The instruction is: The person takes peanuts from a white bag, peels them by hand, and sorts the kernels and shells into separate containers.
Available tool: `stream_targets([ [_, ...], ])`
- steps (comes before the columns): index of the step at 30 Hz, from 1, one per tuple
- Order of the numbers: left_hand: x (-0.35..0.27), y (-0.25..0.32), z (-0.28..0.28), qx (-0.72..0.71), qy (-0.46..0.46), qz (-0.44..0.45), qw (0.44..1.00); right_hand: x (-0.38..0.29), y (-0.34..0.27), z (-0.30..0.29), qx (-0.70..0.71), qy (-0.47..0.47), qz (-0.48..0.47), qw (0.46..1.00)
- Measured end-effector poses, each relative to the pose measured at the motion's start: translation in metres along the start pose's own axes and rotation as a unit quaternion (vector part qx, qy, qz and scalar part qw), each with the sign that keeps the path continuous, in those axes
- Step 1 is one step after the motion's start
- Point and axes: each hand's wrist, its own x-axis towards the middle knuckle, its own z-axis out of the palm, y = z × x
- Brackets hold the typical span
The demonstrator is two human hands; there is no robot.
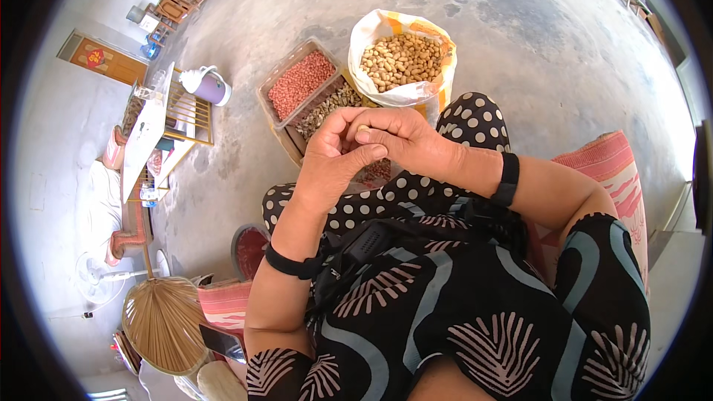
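My left hand (340,159) and my right hand (398,136) meet above my lap, fingertips touching. Between the right thumb and fingers sits a small pale peanut (362,128); whether shell or whole pod is unclear. The left fingers curl beneath, and what they may hold is hidden. Beyond the hands stands a white and orange woven sack (359,75) of unshelled peanuts (402,61). To its left, a clear plastic box (318,101) holds red-skinned peanut kernels (301,83). Broken peanut shells (328,107) lie beside that box. More reddish kernels (376,174) show in a container partly hidden below the hands.
A cushioned seat (604,161) surrounds me. On the left are a purple thermos (210,87), a white-topped table (142,139), a palm-leaf fan (164,323), an electric fan (97,277) and a phone (223,342). A dark red round object (250,250) is near my left knee.
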Motion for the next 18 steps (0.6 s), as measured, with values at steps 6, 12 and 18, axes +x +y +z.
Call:
stream_targets([
  [6,-0.001,-0.001,0.004,-0.021,0.006,0.019,1.000,-0.002,-0.005,0.002,0.007,0.007,0.016,1.000],
  [12,-0.001,0.004,0.005,-0.130,0.033,-0.068,0.989,0.000,-0.028,0.004,0.090,-0.002,0.084,0.992],
  [18,0.003,-0.016,0.000,-0.220,0.043,-0.088,0.971,0.002,-0.017,-0.001,0.093,-0.001,0.110,0.990],
])
